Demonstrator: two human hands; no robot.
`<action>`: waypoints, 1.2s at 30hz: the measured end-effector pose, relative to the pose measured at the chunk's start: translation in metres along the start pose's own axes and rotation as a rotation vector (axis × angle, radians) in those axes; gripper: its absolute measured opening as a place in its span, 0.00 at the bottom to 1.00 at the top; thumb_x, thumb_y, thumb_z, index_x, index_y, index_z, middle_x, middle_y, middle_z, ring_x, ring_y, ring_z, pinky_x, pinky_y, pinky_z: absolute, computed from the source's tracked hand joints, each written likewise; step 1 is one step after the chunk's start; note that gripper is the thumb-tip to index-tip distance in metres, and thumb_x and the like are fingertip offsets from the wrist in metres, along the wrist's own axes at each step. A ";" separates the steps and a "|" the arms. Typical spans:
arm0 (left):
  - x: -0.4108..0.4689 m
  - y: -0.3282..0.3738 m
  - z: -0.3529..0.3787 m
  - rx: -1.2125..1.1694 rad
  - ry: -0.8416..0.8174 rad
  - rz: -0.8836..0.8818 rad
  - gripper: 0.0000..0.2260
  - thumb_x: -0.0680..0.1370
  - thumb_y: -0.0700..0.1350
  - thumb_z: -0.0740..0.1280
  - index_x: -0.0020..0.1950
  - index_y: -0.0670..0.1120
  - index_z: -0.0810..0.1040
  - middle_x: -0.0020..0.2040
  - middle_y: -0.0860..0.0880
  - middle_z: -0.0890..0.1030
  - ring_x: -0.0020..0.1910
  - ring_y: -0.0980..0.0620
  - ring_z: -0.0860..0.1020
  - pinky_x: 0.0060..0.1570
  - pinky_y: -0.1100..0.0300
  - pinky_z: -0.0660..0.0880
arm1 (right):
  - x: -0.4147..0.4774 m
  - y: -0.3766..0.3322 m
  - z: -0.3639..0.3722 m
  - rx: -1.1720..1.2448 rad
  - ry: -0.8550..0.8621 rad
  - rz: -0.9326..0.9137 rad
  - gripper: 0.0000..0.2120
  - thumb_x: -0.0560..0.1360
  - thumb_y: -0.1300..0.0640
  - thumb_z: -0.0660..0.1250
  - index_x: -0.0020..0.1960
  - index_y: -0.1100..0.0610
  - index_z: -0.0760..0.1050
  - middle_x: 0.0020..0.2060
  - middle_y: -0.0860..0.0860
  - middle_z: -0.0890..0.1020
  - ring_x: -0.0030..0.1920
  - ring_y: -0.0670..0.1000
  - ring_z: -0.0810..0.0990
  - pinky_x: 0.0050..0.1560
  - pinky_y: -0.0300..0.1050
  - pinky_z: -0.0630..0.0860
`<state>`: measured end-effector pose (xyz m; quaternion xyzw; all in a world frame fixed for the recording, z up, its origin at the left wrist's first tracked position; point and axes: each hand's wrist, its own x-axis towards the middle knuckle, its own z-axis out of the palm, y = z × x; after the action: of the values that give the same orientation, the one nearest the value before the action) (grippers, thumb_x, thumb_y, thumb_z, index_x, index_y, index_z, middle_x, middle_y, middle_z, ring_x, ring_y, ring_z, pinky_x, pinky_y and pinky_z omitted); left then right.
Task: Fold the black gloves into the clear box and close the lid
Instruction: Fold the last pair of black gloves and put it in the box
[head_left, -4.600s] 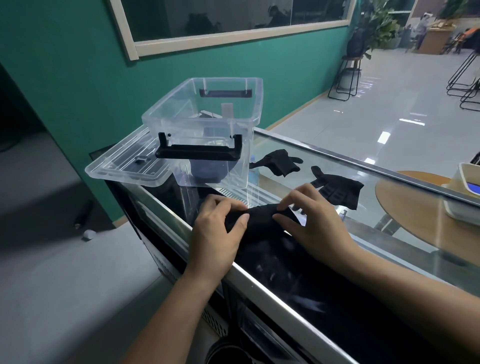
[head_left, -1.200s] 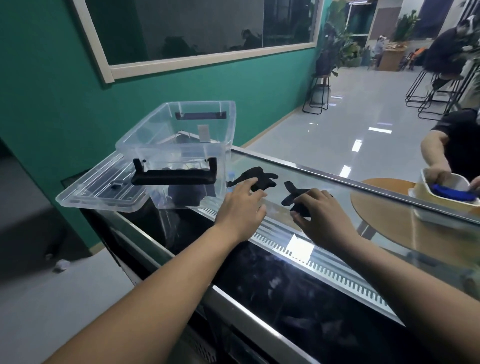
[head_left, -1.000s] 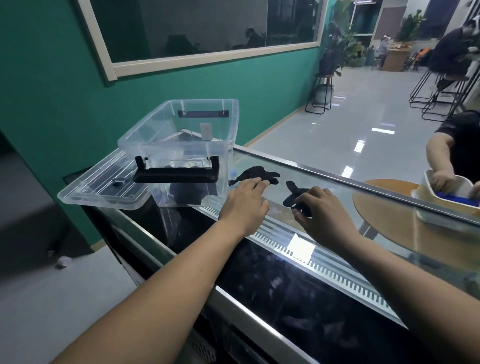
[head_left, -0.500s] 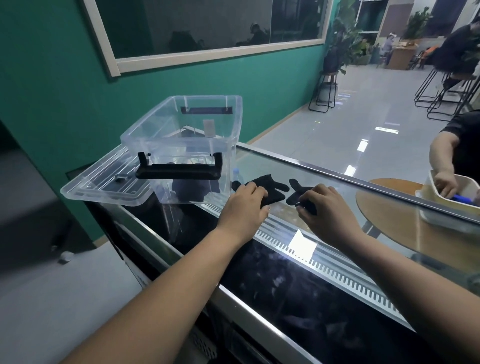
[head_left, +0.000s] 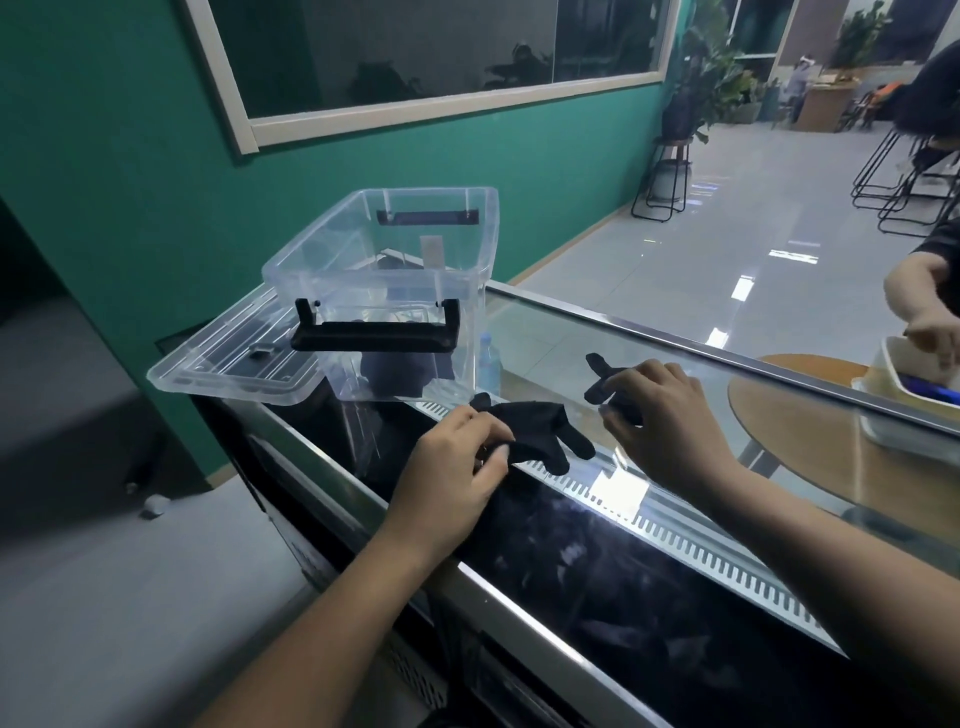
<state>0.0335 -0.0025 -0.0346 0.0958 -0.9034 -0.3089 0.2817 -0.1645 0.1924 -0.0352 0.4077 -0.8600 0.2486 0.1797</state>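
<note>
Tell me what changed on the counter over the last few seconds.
The folded glove left the counter; a dark bundle now lies in the clear box. Left hand and right hand each took a loose glove, dragging it nearer. Box and lid stayed put.

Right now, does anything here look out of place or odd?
Nothing is spilled or damaged. The clear lid lies off the clear box, overhanging the counter's end, and two black gloves are outside the box.

My one head camera looks forward and down, close over my hands at the table (head_left: 779, 571).
</note>
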 end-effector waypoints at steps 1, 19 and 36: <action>0.001 0.001 -0.001 -0.019 0.025 -0.004 0.05 0.82 0.41 0.72 0.55 0.48 0.85 0.50 0.56 0.81 0.50 0.57 0.81 0.52 0.73 0.74 | -0.001 -0.009 -0.004 0.039 0.028 0.002 0.03 0.81 0.53 0.73 0.53 0.52 0.82 0.48 0.49 0.83 0.50 0.54 0.78 0.52 0.48 0.73; 0.001 0.014 -0.009 -0.176 -0.036 0.235 0.06 0.77 0.37 0.76 0.49 0.48 0.87 0.51 0.55 0.83 0.58 0.50 0.82 0.60 0.57 0.78 | -0.010 -0.082 -0.032 1.720 -0.693 0.686 0.36 0.83 0.34 0.59 0.67 0.66 0.81 0.63 0.65 0.83 0.64 0.64 0.82 0.73 0.57 0.76; -0.003 0.011 -0.006 -0.189 -0.331 0.074 0.03 0.80 0.48 0.73 0.46 0.52 0.85 0.44 0.54 0.85 0.45 0.50 0.84 0.50 0.50 0.81 | 0.016 -0.033 -0.025 1.326 -0.270 0.609 0.25 0.86 0.41 0.60 0.74 0.56 0.76 0.67 0.55 0.86 0.70 0.55 0.83 0.75 0.53 0.73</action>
<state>0.0392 0.0042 -0.0257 -0.0165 -0.9072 -0.3935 0.1480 -0.1452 0.1796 0.0026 0.2009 -0.6192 0.7021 -0.2885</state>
